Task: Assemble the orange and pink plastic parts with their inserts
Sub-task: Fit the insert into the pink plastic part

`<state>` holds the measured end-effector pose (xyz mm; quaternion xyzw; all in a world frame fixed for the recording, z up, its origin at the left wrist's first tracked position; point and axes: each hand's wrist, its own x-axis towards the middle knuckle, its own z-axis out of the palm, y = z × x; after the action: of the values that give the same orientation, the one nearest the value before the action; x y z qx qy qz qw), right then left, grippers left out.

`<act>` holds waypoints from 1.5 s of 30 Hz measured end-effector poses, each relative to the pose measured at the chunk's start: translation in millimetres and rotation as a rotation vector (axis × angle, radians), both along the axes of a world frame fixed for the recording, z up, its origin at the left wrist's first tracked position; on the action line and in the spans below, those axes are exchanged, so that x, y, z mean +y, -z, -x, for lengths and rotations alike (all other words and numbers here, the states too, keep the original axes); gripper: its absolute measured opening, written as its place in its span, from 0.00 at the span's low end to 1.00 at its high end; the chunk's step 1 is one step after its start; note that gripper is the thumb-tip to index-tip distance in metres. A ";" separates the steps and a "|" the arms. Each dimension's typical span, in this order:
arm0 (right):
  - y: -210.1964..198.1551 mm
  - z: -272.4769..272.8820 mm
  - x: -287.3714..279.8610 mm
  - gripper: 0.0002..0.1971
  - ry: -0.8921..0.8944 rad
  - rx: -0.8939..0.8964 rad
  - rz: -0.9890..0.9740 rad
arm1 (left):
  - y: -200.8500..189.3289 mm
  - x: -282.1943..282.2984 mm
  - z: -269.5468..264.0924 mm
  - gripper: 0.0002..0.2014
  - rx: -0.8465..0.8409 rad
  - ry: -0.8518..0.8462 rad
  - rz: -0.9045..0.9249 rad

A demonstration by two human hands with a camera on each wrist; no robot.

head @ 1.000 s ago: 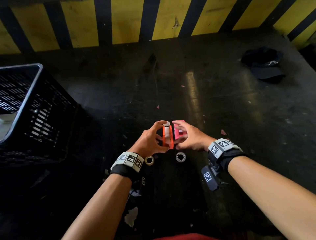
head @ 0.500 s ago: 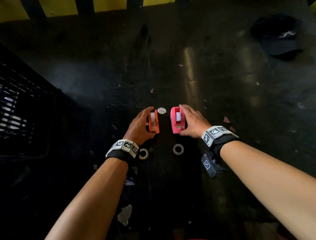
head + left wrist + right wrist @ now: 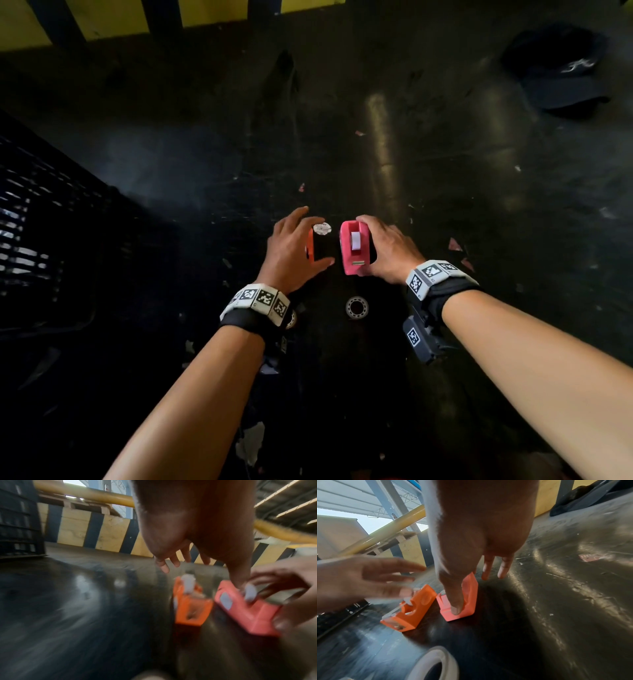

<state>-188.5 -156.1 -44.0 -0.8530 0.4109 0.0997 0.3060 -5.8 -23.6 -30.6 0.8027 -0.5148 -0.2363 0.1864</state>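
Observation:
An orange plastic part (image 3: 310,251) with a white insert stands on the dark table, seen more fully in the right wrist view (image 3: 412,609). My left hand (image 3: 308,236) hovers over it with fingers spread and holds nothing. Just to its right stands a pink part (image 3: 354,248) with a white insert. My right hand (image 3: 371,245) grips the pink part, thumb on its near end (image 3: 455,601) and fingers over the far end. A small white disc (image 3: 322,228) lies beyond the orange part. The left wrist view is blurred.
A clear tape roll (image 3: 356,307) lies on the table just nearer than the parts; a second one (image 3: 291,318) peeks out under my left wrist. A black slotted crate (image 3: 41,233) stands at the left. A dark cap (image 3: 561,68) lies far right. A yellow-and-black striped wall (image 3: 219,12) closes the back.
The two parts were held together above the table, then set down apart. My left hand has since let go of the orange part and spread its fingers; my right hand keeps the pink one.

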 end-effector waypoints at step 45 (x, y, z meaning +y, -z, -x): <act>-57.1 -1.3 39.2 0.07 0.088 -0.444 -0.119 | -55.1 22.8 17.1 0.21 0.297 -0.015 0.096</act>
<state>-187.2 -116.9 13.1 -0.8158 0.3637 -0.0795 0.4425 -22.9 -0.9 24.6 0.7529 -0.4862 -0.3263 0.3006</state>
